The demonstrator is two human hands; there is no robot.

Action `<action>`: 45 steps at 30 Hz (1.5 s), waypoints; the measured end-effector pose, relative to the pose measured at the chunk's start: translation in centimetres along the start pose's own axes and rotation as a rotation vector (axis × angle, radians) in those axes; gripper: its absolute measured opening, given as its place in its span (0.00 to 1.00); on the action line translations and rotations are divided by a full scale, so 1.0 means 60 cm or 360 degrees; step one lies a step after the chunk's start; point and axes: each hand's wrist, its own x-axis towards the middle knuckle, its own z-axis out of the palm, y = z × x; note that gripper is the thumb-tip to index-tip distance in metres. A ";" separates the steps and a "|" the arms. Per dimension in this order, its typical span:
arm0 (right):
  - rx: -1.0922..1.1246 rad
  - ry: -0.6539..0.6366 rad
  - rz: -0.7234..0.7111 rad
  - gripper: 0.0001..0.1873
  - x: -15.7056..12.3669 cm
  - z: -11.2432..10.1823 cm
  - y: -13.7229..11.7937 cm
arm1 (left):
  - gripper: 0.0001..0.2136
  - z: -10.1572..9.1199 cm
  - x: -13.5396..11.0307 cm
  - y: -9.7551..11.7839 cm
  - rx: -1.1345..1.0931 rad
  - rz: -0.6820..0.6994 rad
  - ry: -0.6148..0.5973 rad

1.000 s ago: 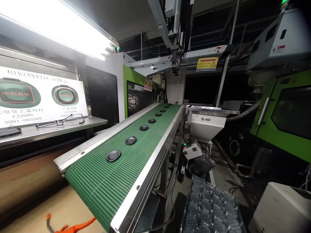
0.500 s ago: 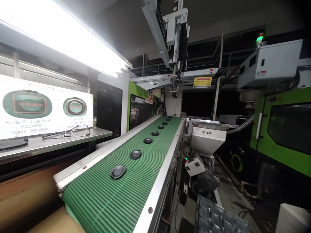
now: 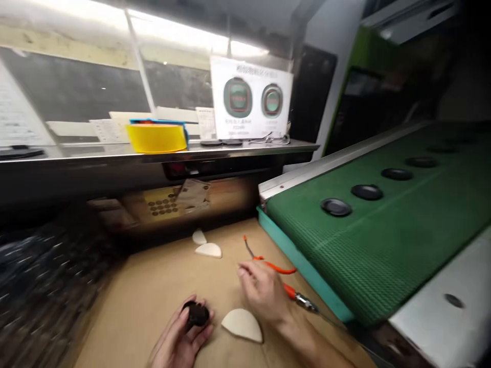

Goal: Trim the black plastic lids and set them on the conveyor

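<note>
My left hand (image 3: 179,332) is shut on a black round moulded part (image 3: 196,314), which it partly covers. My right hand (image 3: 264,294) hovers just to its right, fingers apart and holding nothing. It is nearest to a pale half-moon pad (image 3: 242,325) and an orange-handled hand tool (image 3: 295,291) with a metal tip and an orange cord. Two more pale pads (image 3: 208,250) lie further back on the brown cardboard work surface (image 3: 153,291). Several black round parts (image 3: 336,207) sit in a row on the green conveyor belt (image 3: 383,230) at the right.
A steel shelf (image 3: 115,151) runs along the back, bearing a yellow bin (image 3: 156,138), a picture sign (image 3: 250,97) and glasses (image 3: 268,139). Blurred dark stacked trays (image 3: 42,271) fill the lower left. The conveyor's metal edge (image 3: 441,286) bounds the right.
My view has swung from along the conveyor and machinery to the cardboard surface beside it. Both hands have come into view, with the left holding a black part.
</note>
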 end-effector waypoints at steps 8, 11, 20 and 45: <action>-0.0036 -0.0577 0.0009 0.13 -0.020 -0.030 -0.010 | 0.22 0.026 -0.025 0.010 -0.0077 -0.0093 -0.0211; -0.0111 -0.0766 -0.0001 0.19 -0.038 -0.028 -0.026 | 0.20 0.026 -0.031 0.014 -0.0098 -0.0138 -0.0277; -0.0122 -0.0836 0.0131 0.09 -0.034 -0.019 -0.026 | 0.23 0.024 -0.037 0.001 -0.0112 -0.0218 -0.0468; 0.0015 -0.0858 0.0113 0.10 -0.044 0.008 -0.024 | 0.22 0.007 -0.040 -0.011 -0.0183 -0.0193 -0.0912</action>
